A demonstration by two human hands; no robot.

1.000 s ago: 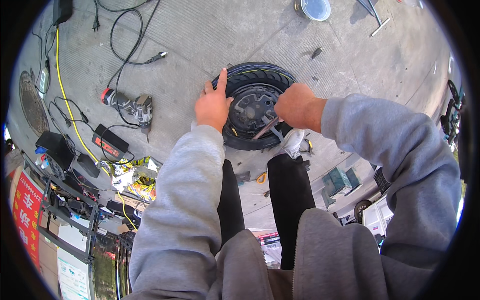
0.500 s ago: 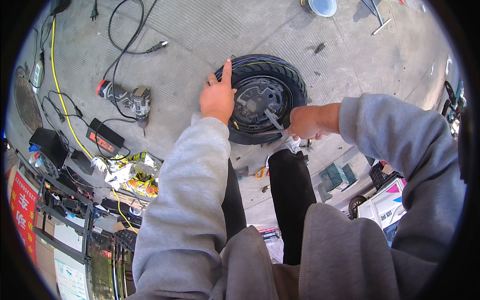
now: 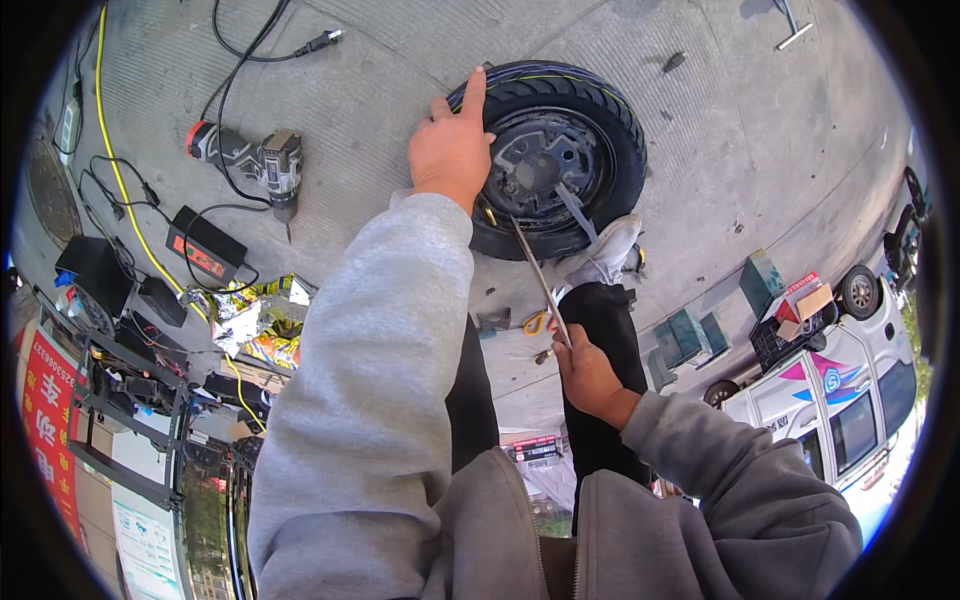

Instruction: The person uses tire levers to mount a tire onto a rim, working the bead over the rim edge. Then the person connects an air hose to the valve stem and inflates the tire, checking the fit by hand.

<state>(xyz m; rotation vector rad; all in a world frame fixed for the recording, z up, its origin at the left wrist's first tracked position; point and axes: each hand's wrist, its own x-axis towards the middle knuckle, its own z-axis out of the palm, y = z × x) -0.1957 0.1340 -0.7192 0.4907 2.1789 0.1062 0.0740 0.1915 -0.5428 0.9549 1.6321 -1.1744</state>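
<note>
A black tire (image 3: 634, 165) with a dark metal rim (image 3: 540, 172) lies on the ground. My left hand (image 3: 450, 150) rests on its left side, index finger stretched along the sidewall and the other fingers apart. My right hand (image 3: 592, 375) is wrapped round a long metal tire lever (image 3: 536, 265), which slants up to the near edge of the rim. A second flat lever (image 3: 575, 210) sticks out of the rim on the near right, its outer end beside my shoe (image 3: 606, 255). A brass-coloured valve stem (image 3: 490, 216) shows at the rim's near left.
Left of the wheel lie a cordless drill (image 3: 278, 175), a black power adapter (image 3: 207, 245) and several cables. A crumpled yellow package (image 3: 265, 325) is nearer to me. Orange-handled scissors (image 3: 537, 322) lie between my legs. Green boxes (image 3: 682, 340) and a white van (image 3: 835, 400) are at the right.
My right hand has pulled back from the rim toward my knee. The tire lever swung from lying along the rim to pointing at it. My left hand stays on the tire; the view has shifted.
</note>
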